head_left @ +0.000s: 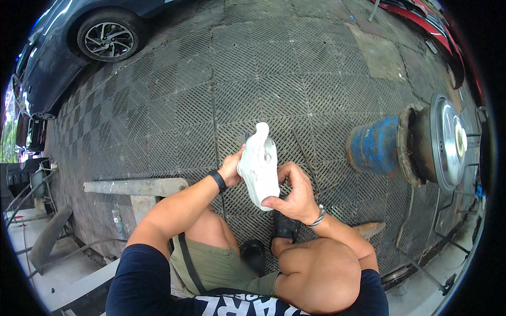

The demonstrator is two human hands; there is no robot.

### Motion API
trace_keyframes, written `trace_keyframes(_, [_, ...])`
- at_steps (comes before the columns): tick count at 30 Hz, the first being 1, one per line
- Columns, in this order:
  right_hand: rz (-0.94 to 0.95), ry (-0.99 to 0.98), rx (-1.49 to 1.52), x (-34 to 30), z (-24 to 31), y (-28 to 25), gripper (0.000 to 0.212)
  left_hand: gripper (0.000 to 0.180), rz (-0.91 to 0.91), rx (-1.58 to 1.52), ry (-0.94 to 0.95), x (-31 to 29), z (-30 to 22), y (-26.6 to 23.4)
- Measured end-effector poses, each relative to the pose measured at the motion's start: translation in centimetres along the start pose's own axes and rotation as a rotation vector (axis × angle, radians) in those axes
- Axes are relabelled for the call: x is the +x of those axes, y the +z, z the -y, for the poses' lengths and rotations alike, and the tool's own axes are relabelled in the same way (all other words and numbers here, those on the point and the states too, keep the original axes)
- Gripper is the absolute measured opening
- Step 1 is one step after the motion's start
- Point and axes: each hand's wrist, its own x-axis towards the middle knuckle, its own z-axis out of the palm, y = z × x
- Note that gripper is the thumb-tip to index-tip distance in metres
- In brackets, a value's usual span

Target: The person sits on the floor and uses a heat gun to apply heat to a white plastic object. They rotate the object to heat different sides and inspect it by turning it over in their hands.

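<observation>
In front of my knees I hold a white moulded part (258, 176), long and rounded, with a narrow knob at its far end and a small recess on its right side. Its exact kind is hard to make out. My left hand (231, 167), with a black band on the wrist, grips the part's left side, its fingertips hidden behind it. On the near right, my right hand (297, 195) has its thumb against the lower end, and the other fingers are curled beside the right edge. A twisted metal bracelet circles that wrist.
To the right stands a blue metal drum (373, 146) beside a dark pot with a shiny lid (448, 143). A worn beam (134, 187) lies left of my arm. A dark car (47, 66) is at far left, red bodywork (429, 31) at far right. Ridged mats (253, 68) cover the floor.
</observation>
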Motion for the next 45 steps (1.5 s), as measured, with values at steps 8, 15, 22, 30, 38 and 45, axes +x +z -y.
trace_keyframes(8, [-0.003, -0.039, 0.001, 0.0, -0.2, 0.5, 0.067, 0.052, 0.032, 0.035, 0.027, 0.7, 0.3, -0.8])
trace_keyframes(15, [0.012, -0.046, 0.007, -0.2, -0.1, 0.5, 0.068, 0.049, -0.023, 0.033, -0.001, 1.0, 0.1, -0.5])
trace_keyframes(22, [0.002, -0.040, 0.017, -0.9, -0.7, 0.4, 0.071, 0.051, -0.009, 0.020, 0.046, 1.1, -0.1, -0.7])
trace_keyframes(30, [0.026, -0.020, 0.087, -1.0, -0.3, -0.7, 0.056, 0.047, -0.004, -0.068, 0.129, 2.2, 0.2, -1.0])
trace_keyframes(38, [0.069, -0.128, -0.125, 0.5, 1.2, -1.7, 0.031, 0.040, -0.077, -0.008, 0.205, 5.6, 1.9, -6.6])
trace_keyframes(45, [-0.010, -0.184, -0.259, -0.2, 0.7, -1.9, 0.025, 0.032, -0.142, -0.056, 0.269, 4.8, 1.4, -3.4])
